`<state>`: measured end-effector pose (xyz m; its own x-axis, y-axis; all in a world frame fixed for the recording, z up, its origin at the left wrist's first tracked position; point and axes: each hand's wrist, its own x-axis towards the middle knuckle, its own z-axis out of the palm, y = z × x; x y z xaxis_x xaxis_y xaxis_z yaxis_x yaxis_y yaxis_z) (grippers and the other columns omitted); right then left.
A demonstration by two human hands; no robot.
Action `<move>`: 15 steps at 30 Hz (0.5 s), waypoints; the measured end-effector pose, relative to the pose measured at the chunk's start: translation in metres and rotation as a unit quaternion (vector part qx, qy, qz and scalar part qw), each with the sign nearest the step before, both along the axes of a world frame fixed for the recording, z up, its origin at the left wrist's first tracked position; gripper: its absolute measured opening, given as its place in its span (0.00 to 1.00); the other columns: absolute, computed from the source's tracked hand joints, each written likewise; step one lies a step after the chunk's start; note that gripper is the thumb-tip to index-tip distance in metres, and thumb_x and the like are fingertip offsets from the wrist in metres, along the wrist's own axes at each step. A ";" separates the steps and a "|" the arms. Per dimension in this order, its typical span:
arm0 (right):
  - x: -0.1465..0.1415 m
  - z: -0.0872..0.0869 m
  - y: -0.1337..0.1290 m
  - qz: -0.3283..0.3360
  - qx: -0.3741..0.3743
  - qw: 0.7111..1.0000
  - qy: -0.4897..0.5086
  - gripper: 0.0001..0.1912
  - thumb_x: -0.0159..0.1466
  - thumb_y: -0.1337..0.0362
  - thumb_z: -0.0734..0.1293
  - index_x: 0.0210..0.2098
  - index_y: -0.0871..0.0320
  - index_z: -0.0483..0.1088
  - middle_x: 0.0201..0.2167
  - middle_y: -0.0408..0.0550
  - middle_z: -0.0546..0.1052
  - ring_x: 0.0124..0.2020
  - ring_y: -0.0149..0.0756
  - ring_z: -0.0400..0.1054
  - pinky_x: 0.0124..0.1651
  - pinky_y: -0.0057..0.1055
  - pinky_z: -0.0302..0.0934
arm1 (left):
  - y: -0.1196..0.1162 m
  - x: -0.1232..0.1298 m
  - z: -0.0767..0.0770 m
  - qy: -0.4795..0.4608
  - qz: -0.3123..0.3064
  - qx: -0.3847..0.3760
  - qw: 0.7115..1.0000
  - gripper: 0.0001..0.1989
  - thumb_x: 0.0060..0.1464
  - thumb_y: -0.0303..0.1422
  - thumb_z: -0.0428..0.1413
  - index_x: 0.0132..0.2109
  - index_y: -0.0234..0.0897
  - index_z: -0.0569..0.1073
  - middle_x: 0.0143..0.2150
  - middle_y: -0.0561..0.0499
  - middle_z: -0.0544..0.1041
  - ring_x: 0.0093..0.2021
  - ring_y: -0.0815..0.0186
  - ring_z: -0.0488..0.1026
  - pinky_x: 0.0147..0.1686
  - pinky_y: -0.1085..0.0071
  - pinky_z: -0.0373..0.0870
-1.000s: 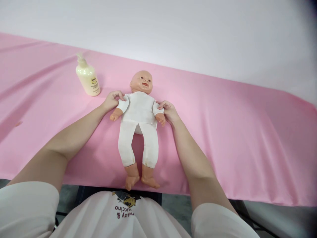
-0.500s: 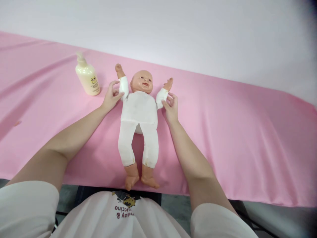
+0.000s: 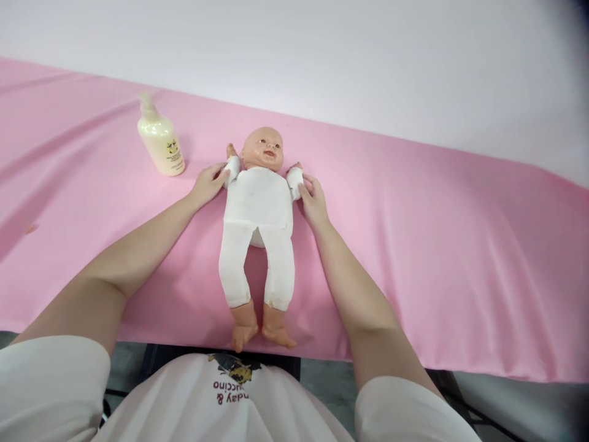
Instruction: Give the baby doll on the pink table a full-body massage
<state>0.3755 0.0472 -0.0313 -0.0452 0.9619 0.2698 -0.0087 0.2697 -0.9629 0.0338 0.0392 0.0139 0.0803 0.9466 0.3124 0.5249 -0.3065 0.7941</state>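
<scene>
Creased cloth (image 3: 437,245) bears a doll (image 3: 257,199), fabric arms (image 3: 295,183) pinched by left hand (image 3: 208,183) and right hand (image 3: 315,201).

You wear a loose white short-sleeved fabric shirt (image 3: 276,423), its wide, rounded sleeves (image 3: 53,383) plain; it bears a printed black-and-yellow cartoon figure (image 3: 235,369) and dark-red lettering (image 3: 231,393), partly reading "uccino".

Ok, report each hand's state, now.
Left hand: closed, holding the baby doll by one white sleeve.
Right hand: closed, holding the baby doll by its other white sleeve.
</scene>
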 end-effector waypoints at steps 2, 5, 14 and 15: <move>-0.001 0.003 -0.001 -0.002 0.006 0.999 0.038 0.31 0.58 0.43 0.75 0.56 0.46 0.67 0.52 0.45 0.80 0.54 0.40 0.75 0.59 0.41 0.71 | 0.002 -0.002 -0.003 -0.033 0.002 -0.022 0.999 0.26 0.57 0.44 0.58 0.59 0.36 0.75 0.52 0.44 0.81 0.51 0.54 0.76 0.58 0.56 0.69; -0.002 0.010 -0.004 0.005 0.004 0.995 0.104 0.37 0.53 0.50 0.80 0.58 0.43 0.65 0.55 0.43 0.79 0.57 0.40 0.74 0.62 0.42 0.70 | 0.007 -0.004 -0.009 -0.136 -0.013 -0.034 0.990 0.30 0.49 0.38 0.63 0.59 0.39 0.72 0.52 0.44 0.80 0.52 0.54 0.76 0.57 0.55 0.70; -0.001 0.023 -0.011 0.045 -0.041 0.983 0.172 0.24 0.43 0.62 0.80 0.38 0.48 0.71 0.40 0.41 0.81 0.52 0.41 0.75 0.61 0.42 0.68 | 0.010 -0.001 -0.008 -0.367 -0.078 -0.032 0.926 0.17 0.38 0.33 0.67 0.39 0.37 0.76 0.37 0.50 0.82 0.38 0.59 0.80 0.45 0.60 0.76; -0.001 0.025 -0.012 0.053 -0.052 0.984 0.163 0.22 0.43 0.62 0.80 0.35 0.49 0.70 0.38 0.41 0.80 0.51 0.41 0.76 0.59 0.41 0.69 | 0.010 -0.001 -0.007 -0.376 -0.089 -0.038 0.922 0.14 0.39 0.35 0.67 0.35 0.37 0.76 0.35 0.50 0.82 0.36 0.60 0.79 0.42 0.61 0.76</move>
<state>0.3744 0.0348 -0.0068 -0.0730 0.9796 0.1875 -0.3451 0.1516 -0.9262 0.0332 0.0487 0.0072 0.0244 0.9607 0.2767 -0.2359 -0.2634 0.9354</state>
